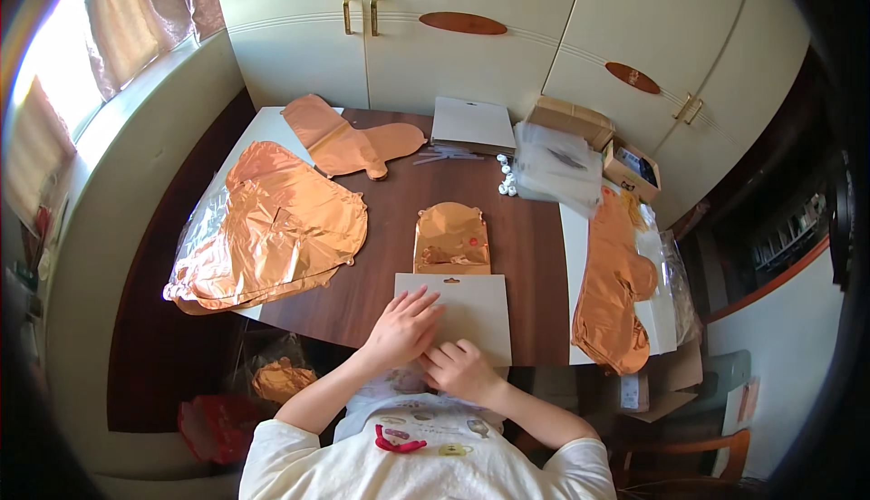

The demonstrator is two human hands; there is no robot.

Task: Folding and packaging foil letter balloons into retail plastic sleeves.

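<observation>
Table edge (362, 332): both hands (403, 328) on card (471, 305).

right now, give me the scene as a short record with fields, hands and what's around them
left hand: flat on the pale grey card sheet, fingers spread
right hand: curled at the sheet's near edge
behind sheet: folded rose-gold foil balloon
surface: dark brown wooden table
left side: large flat rose-gold foil balloon
right side: long rose-gold foil balloon

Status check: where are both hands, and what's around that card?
Left hand flat on the grey card. Right hand curled at its near edge. Folded foil balloon touches the far edge; nothing on top.
</observation>
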